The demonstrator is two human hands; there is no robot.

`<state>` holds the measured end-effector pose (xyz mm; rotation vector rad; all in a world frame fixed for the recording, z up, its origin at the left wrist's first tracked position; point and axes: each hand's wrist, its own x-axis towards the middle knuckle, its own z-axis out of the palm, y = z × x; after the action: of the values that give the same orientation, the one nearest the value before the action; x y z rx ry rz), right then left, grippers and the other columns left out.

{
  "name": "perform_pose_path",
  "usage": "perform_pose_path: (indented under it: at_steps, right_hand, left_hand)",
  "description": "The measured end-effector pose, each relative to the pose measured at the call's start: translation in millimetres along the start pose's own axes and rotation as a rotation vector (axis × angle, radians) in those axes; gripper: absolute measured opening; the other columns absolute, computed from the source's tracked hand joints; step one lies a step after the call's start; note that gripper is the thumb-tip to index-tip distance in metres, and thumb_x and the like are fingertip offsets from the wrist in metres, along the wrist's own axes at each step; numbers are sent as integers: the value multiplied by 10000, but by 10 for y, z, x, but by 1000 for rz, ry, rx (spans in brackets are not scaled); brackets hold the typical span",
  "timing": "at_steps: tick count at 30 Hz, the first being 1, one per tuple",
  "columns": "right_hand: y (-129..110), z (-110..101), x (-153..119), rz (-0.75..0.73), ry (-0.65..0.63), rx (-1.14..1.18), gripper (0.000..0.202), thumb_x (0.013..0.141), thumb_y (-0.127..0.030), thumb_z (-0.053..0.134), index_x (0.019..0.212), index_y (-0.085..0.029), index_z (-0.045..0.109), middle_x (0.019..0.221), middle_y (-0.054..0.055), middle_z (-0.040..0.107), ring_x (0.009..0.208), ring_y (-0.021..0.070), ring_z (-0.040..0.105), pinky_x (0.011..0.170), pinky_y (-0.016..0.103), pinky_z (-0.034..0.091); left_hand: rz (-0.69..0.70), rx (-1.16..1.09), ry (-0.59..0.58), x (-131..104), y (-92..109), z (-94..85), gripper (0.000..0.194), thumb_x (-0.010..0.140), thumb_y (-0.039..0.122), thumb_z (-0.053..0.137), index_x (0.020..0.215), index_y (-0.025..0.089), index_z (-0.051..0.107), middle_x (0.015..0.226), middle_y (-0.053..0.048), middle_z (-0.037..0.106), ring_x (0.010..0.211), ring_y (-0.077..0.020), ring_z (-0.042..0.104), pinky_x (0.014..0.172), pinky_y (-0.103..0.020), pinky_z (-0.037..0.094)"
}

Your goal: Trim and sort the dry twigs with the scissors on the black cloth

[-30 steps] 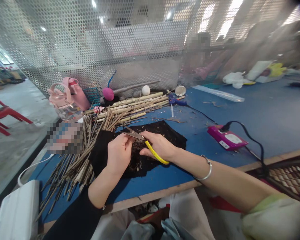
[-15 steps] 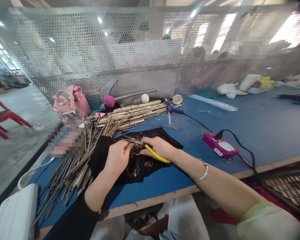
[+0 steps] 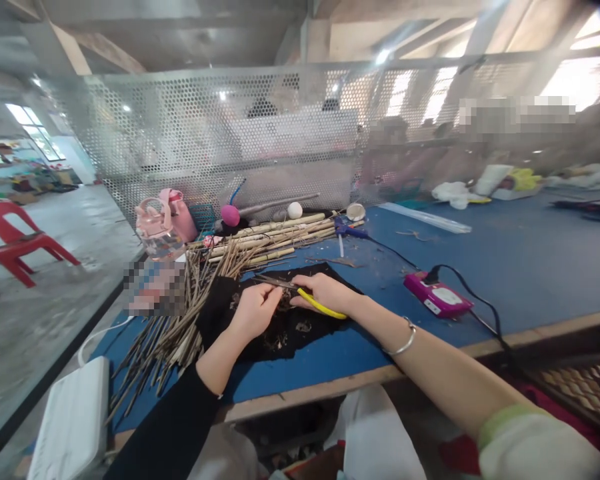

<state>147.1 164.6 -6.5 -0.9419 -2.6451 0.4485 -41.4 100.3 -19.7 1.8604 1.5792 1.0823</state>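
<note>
Yellow-handled scissors [image 3: 323,306] are held in my right hand [image 3: 330,292], their blades pointing left across the top of my left hand's fingers. My left hand [image 3: 254,312] is closed in a pinch close to the blades; what lies between the fingertips is too small to make out. Both hands are over a black cloth [image 3: 285,345] strewn with dry brown plant scraps [image 3: 304,327]. A bundle of thin dry twigs [image 3: 167,343] lies just left of the cloth, partly against it.
Behind the cloth lie bamboo sticks [image 3: 275,232], a blue glue gun [image 3: 349,229] and a pink ball [image 3: 230,215]. A magenta power strip [image 3: 437,295] with a cable sits at right. Pink bottles [image 3: 160,223] and a white power bank [image 3: 73,417] stand left. A perforated metal screen [image 3: 190,133] closes the back.
The camera view has tilted upward and shifted left, so everything appears lower and farther right. Both hands keep nearly the same pose on the scissors and over the cloth.
</note>
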Motion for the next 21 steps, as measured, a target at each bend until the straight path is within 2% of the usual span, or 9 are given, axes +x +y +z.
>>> perform_pose_path:
  at_steps: [4,7,9,11,12,14,16,18,21]
  right_hand:
    - [-7,-76,-29,34,33,-116,605,694,-608,607,1128,-191,539,962,94,657,840,228,615,700,281,433]
    - [77,1,-24,41,131,-68,585,731,-568,592,1149,-166,519,1096,130,610,970,245,582,804,328,438]
    - [157,90,-14,81,231,-25,526,769,-516,575,1143,-149,519,1090,137,609,963,244,583,814,343,441]
    - [232,166,-14,108,303,12,484,782,-479,573,1129,-145,525,1072,132,617,934,241,592,808,347,446]
    - [262,191,-20,110,323,29,467,782,-465,577,1121,-148,530,1061,126,622,920,238,595,805,346,448]
    - [303,213,-45,100,342,64,438,775,-441,589,1105,-158,539,1033,110,633,888,229,600,792,341,451]
    - [319,210,-77,86,352,99,424,768,-426,596,1096,-161,542,1002,98,638,855,219,599,772,332,454]
    - [317,199,-105,74,350,127,425,764,-422,599,1094,-160,541,981,91,638,833,210,593,758,323,455]
    - [303,188,-123,67,339,144,426,757,-427,604,1089,-167,541,949,78,635,803,200,585,747,316,452]
  left_hand:
    - [6,332,-83,4,-26,-50,378,799,455,503,591,165,624,549,-17,589,546,-139,511,542,-245,344]
    - [-21,420,-82,27,-16,-131,300,772,450,548,735,185,684,713,-59,683,672,-184,598,631,-266,401]
    - [-43,453,-25,71,0,-300,257,778,394,549,852,197,696,848,-83,708,799,-208,627,730,-280,425]
    - [-113,513,45,142,-11,-580,220,764,324,556,880,202,698,918,-100,706,888,-227,625,803,-294,420]
    - [-158,540,75,181,-37,-744,188,747,282,563,835,192,702,893,-117,706,888,-245,625,810,-313,419]
    - [-278,588,114,253,-130,-1060,78,657,211,617,619,179,676,723,-138,692,848,-291,632,798,-347,424]
    - [-388,604,133,297,-268,-1284,151,566,191,668,439,193,586,531,-120,628,809,-319,637,771,-355,436]
    - [-463,580,157,307,-419,-1376,225,524,203,687,373,204,521,449,-109,577,809,-331,637,755,-351,443]
    - [-511,482,188,280,-612,-1344,286,530,254,689,349,209,472,433,-109,562,819,-328,639,728,-335,452]
